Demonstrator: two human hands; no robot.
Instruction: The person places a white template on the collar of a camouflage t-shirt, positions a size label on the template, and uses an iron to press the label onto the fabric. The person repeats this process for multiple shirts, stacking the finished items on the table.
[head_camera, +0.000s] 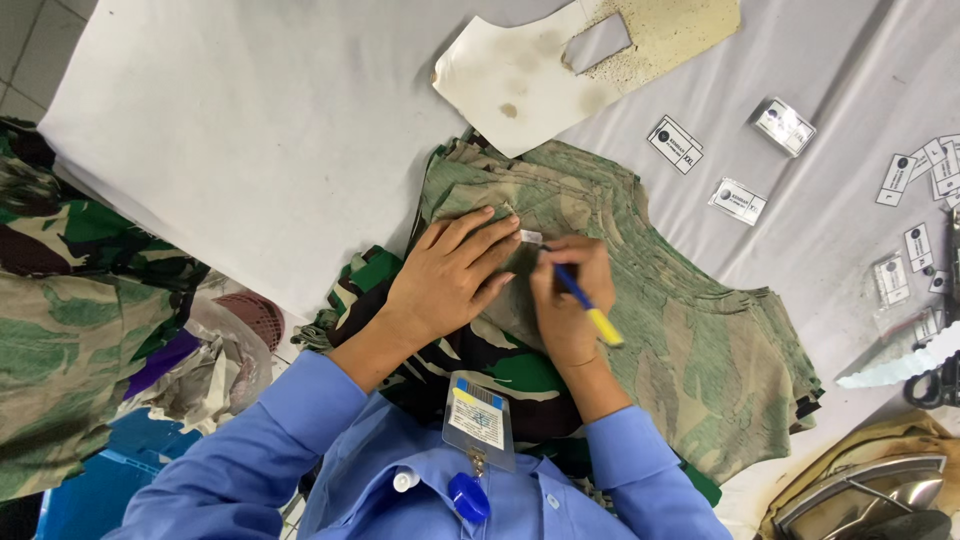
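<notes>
Camouflage fabric pieces (640, 330) lay stacked on the grey worktop (250, 130). The left hand (450, 275), fingers flat and holding nothing, pinned the top piece steady. The right hand (565, 300), its grip closed on a blue-and-yellow pen (588, 305), set the tip beside a small white label (530, 237).

Stained card template (520, 80), size tags (676, 144) (scattered), iron (865, 497).

Small white label (531, 237) lying at frame centre on camouflage fabric. White rectangular black-printed labels (676, 144) lying scattered upper right. Clear-sleeved badge card (477, 418), white and blue, hanging bottom centre.
</notes>
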